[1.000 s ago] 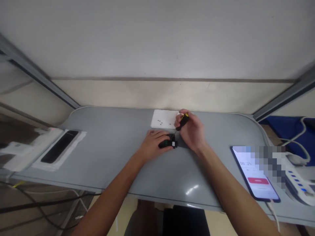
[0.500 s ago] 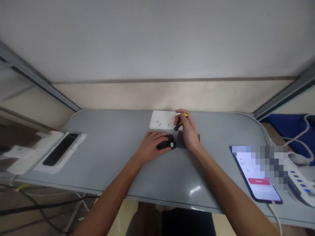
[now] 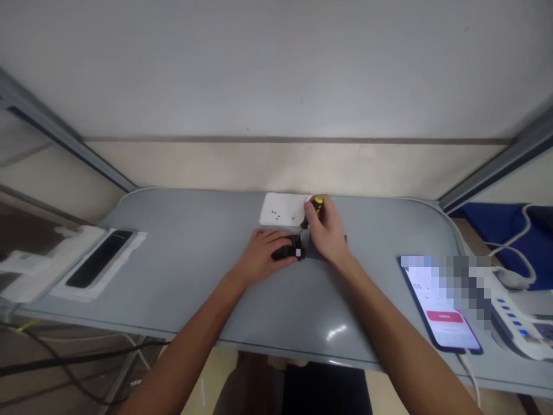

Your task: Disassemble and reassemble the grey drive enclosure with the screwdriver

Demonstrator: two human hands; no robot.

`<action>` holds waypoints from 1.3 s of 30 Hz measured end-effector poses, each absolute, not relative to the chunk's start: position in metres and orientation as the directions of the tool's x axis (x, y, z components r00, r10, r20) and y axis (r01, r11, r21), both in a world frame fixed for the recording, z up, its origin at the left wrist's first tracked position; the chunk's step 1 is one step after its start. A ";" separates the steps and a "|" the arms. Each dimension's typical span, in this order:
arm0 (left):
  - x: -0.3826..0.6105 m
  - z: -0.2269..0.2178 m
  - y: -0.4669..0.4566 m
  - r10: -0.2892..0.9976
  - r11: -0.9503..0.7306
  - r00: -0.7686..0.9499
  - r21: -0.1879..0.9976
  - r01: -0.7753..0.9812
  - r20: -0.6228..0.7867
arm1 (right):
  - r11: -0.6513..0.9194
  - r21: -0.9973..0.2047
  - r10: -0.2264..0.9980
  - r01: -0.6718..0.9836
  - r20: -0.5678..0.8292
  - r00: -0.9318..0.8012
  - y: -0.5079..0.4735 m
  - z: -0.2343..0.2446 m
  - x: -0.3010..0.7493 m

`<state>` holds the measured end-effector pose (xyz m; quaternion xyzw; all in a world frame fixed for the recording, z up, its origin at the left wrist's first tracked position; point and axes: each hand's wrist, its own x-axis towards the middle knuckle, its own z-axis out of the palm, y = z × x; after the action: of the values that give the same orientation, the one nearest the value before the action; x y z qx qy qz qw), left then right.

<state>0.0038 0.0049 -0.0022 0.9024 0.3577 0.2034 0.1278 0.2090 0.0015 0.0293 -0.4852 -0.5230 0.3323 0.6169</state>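
My left hand [image 3: 263, 253] grips a small black device [image 3: 281, 252] with a white label on its right end, holding it down on the grey table. In my right hand [image 3: 327, 230] is a screwdriver [image 3: 318, 203] with a black and yellow handle. Its shaft slants down to the left, and the tip reaches the device; exact contact is too small to see. Under and beside my right hand lies a dark flat piece [image 3: 314, 251]. Behind the hands, a white paper pad [image 3: 283, 203] bears several tiny dark pieces that look like screws [image 3: 276, 216].
On the right of the grey table [image 3: 194, 230] lie a lit phone [image 3: 449, 331] with a cable and a white power strip [image 3: 514, 323]. At the left, a black phone-like slab [image 3: 99, 259] rests on white paper. A wall [image 3: 276, 164] rises behind the table.
My right hand has rolled slightly around the screwdriver, its fingers now more closed and the handle more upright. My left hand keeps its hold on the device. The whole view has shifted a little.
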 end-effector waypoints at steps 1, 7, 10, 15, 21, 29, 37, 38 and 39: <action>0.004 -0.002 0.005 0.697 -0.712 0.662 0.377 0.593 0.275 | 0.303 -0.946 0.916 0.115 0.322 0.238 0.002 0.030 0.210; 0.002 -0.001 0.005 0.702 -0.706 0.663 0.381 0.597 0.262 | 0.251 -0.939 0.919 0.235 0.307 0.246 0.000 0.032 0.214; 0.003 0.000 0.004 0.698 -0.709 0.663 0.387 0.589 0.270 | 0.268 -0.945 0.891 0.190 0.318 0.325 0.002 0.031 0.215; 0.009 -0.001 0.002 0.708 -0.704 0.637 0.377 0.602 0.307 | 0.290 -0.931 0.826 0.220 0.360 0.434 0.010 0.027 0.221; 0.013 -0.008 -0.003 0.703 -0.709 0.621 0.274 0.650 0.346 | 0.153 -0.905 0.848 0.397 0.327 0.418 0.011 0.021 0.222; 0.015 -0.008 -0.007 0.678 -0.727 0.675 0.130 0.674 0.291 | 0.142 -0.844 0.853 0.516 0.369 0.369 0.006 0.022 0.212; 0.017 -0.008 -0.011 0.687 -0.714 0.669 0.091 0.694 0.284 | 0.164 -0.827 0.851 0.538 0.395 0.348 0.007 0.020 0.205; 0.016 -0.008 -0.011 0.682 -0.718 0.673 0.084 0.691 0.287 | 0.167 -0.828 0.852 0.535 0.394 0.344 0.006 0.020 0.205; 0.016 -0.008 -0.010 0.678 -0.719 0.675 0.076 0.690 0.290 | 0.166 -0.830 0.854 0.532 0.391 0.344 0.006 0.020 0.204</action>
<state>0.0160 -0.0101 -0.0080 0.9149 0.3740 0.1505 -0.0198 0.2043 0.0062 0.0204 -0.6277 -0.5521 0.1523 0.5273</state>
